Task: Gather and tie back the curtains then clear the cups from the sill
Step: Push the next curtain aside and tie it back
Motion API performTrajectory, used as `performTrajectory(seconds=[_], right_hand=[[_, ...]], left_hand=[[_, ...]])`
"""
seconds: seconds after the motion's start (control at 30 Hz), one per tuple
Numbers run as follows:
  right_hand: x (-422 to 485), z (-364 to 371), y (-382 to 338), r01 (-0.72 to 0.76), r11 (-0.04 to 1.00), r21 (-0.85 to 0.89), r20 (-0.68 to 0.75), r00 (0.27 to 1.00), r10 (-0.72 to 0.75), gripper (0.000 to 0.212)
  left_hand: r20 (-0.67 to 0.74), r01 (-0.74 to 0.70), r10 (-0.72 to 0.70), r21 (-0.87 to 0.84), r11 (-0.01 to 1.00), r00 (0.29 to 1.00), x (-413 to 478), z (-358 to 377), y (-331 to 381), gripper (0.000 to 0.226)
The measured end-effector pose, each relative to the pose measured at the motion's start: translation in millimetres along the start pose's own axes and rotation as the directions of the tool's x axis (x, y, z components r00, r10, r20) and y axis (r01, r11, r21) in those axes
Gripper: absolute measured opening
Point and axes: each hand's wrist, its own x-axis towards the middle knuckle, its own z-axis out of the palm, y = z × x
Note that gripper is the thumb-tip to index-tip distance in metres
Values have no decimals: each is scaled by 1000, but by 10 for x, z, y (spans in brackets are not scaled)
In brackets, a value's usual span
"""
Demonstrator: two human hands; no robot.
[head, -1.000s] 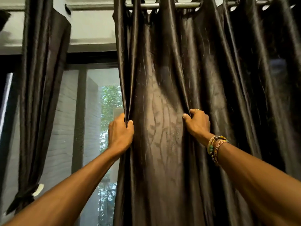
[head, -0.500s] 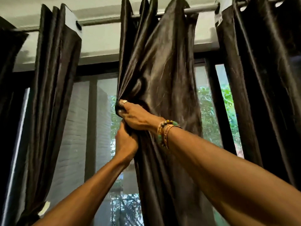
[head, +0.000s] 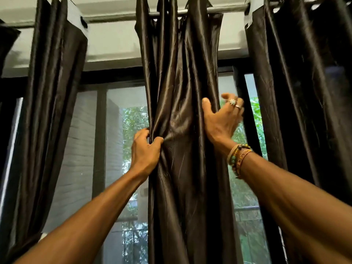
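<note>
A dark brown satin curtain panel [head: 181, 88] hangs bunched into a narrow column from the metal rod [head: 228, 8] in the middle of the view. My left hand [head: 145, 151] grips its left edge, fingers and thumb curled into the folds. My right hand [head: 222, 119], with rings and bead bracelets, is at the panel's right edge, thumb on the front and fingers spread loosely behind it. No cups or sill are in view.
Another gathered panel [head: 51, 111] hangs at the left, tied low down. A third dark panel [head: 304, 92] hangs at the right. Between them the window frame [head: 101, 140] and glass show a white wall and green trees.
My right hand let go of the bunched fabric beside my left hand and moved right to the panel's other edge. The left hand kept its grip. The view tilted slightly.
</note>
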Motion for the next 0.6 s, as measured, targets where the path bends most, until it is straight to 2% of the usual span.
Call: performTrajectory(seconds=[0.03,0.1,0.13,0.2,0.27,0.37,0.43,0.5,0.6], right_hand=[[117,-45,111,-41,996,-77,0,999,42,67],[323,-59,342,-172,983,-65,214,960,182,92],[391,-39,439,-203,979,-16,328,924,197,97],[455,-1,532,-145,989,31,430,895,118,92],[514,55,517,-46,999,7,417,908,39,83],[592,145,359,-4,999,46,400,916,-15,84],[539,304,125,-18,974,225,486,868,-96,75],[404,498,-197,23,927,375,540,807,-239,68],[374,563,-553,120,894,432,527,771,-358,65]], left_hand=[[16,36,-36,-41,998,999,46,-3,40,23],[40,122,-118,-129,984,992,137,-2,80,32],[52,145,-138,-164,976,989,178,6,95,42],[82,133,-120,-179,975,989,267,37,120,74],[109,82,-67,-141,987,992,389,70,133,100],[140,-18,31,-94,995,990,562,111,232,89],[251,-85,110,-108,991,962,614,224,369,77],[337,-170,218,-167,971,916,597,400,483,72],[277,-170,241,-256,951,930,607,468,489,74]])
